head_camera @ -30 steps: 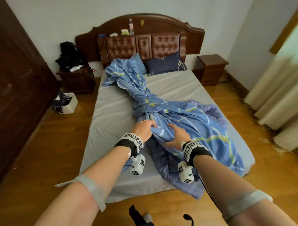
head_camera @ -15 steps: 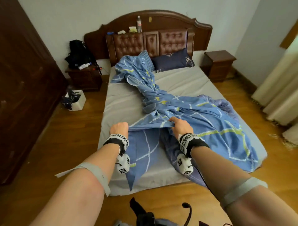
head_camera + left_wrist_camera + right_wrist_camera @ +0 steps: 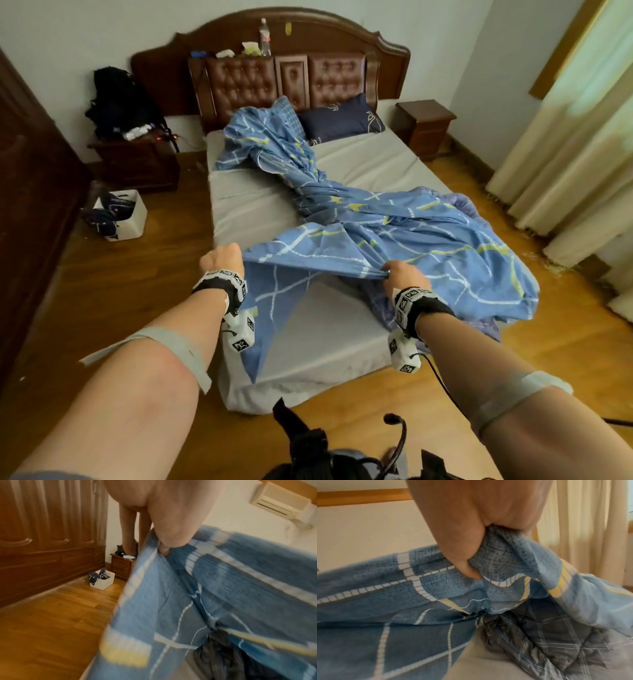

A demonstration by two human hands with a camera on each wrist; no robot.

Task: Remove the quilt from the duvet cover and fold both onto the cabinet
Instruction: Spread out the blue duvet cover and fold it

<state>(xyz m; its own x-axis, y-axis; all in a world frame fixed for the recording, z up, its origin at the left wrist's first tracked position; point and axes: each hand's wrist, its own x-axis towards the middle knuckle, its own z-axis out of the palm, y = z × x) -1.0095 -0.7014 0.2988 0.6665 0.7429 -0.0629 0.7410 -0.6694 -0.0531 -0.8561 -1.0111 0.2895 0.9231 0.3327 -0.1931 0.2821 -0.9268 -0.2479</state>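
A blue duvet cover (image 3: 394,236) with white and yellow lines lies twisted along the bed (image 3: 359,161), from the headboard to the foot. My left hand (image 3: 222,257) grips its lifted edge at the left, and my right hand (image 3: 397,270) grips the same edge further right, the cloth stretched between them. In the left wrist view the fingers (image 3: 164,547) pinch the duvet cover (image 3: 223,588). In the right wrist view my right hand (image 3: 471,563) bunches the duvet cover (image 3: 419,588), and the grey checked quilt (image 3: 547,635) shows under the raised edge.
A dark wardrobe (image 3: 30,205) fills the left wall. Wooden nightstands stand at both sides of the headboard: the left nightstand (image 3: 137,161) under a black bag (image 3: 116,99), and the right nightstand (image 3: 424,123). A white box (image 3: 126,216) sits on the floor. Curtains (image 3: 582,154) hang at right. A navy pillow (image 3: 342,118) lies by the headboard.
Both hands took hold of the cover's edge, lifted it and moved apart, the left hand going left; the cloth between them is now pulled taut and the opening is raised.
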